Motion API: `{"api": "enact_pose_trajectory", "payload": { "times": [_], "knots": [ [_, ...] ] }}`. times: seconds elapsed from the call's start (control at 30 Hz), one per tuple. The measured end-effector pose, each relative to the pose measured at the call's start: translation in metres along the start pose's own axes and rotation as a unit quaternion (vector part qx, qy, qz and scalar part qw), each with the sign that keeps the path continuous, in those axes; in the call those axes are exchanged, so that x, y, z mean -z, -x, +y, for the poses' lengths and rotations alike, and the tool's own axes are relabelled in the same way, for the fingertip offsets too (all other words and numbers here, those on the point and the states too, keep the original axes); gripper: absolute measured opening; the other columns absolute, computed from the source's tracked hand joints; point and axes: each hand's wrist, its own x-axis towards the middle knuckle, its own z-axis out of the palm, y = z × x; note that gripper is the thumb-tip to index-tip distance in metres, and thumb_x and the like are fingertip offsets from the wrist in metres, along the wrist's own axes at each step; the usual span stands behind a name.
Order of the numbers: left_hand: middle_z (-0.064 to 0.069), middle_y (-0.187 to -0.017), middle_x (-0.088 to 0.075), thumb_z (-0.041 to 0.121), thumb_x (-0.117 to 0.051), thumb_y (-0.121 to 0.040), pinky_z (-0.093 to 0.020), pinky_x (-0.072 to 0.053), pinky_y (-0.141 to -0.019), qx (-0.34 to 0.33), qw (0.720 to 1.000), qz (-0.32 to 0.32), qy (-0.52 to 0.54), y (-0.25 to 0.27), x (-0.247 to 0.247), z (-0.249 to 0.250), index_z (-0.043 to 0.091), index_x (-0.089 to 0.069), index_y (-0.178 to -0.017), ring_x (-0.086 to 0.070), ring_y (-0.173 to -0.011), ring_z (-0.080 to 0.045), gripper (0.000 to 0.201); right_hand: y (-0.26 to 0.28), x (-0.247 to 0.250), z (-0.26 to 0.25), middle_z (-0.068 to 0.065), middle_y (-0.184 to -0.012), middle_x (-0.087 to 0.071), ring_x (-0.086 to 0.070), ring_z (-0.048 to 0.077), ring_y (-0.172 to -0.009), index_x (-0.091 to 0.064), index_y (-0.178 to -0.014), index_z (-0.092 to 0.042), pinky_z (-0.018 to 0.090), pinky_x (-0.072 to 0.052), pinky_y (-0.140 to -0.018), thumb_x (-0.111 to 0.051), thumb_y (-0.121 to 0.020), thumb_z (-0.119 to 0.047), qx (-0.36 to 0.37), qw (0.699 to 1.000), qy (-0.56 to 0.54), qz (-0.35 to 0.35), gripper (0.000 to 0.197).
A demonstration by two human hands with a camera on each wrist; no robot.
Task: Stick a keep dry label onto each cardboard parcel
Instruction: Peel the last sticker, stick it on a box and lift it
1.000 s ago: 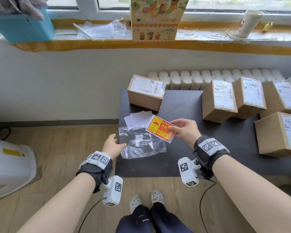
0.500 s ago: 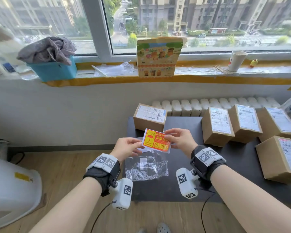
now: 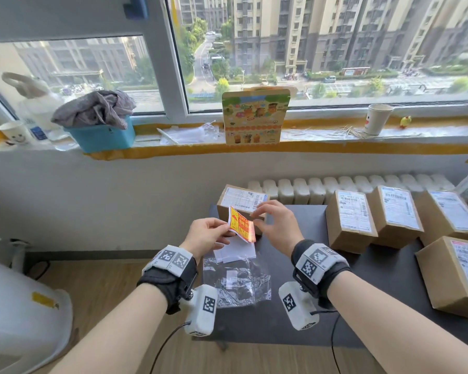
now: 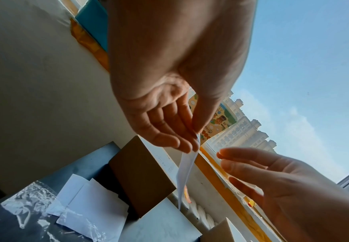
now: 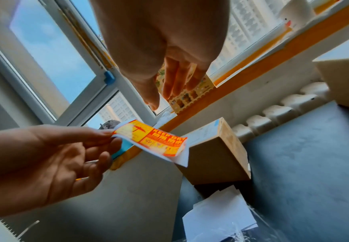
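Head view: five cardboard parcels (image 3: 350, 218), one keep dry label (image 3: 242, 224).
Left hand (image 3: 206, 236) pinches the label; right hand (image 3: 277, 225) empty, fingers loose.

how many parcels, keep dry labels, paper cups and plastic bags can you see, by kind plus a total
cardboard parcels: 5
keep dry label: 1, pinched by the left hand
paper cups: 2
clear plastic bag: 1
total: 9
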Motion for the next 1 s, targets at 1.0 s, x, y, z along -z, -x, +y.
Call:
{"api": "enact_pose_trajectory", "payload": {
  "times": [1.0],
  "knots": [
    [-0.005, -0.078, -0.070, 0.011, -0.061, -0.089, -0.014, -0.050, -0.053, -0.048, 0.998, 0.017, -0.049, 0.000, -0.026, 0.005, 0.003, -0.068, -0.091, -0.059, -0.051, -0.003, 0.011, 0.022, -0.009, -0.004, 0.012, -0.071, -0.066, -0.066, 0.009, -0.056, -0.064, -0.075, -0.005, 0.018, -0.055, -0.061, -0.061, -0.086, 0.001, -0.208, 0.920, -0.333, -0.008, 0.013]
  ]
}}
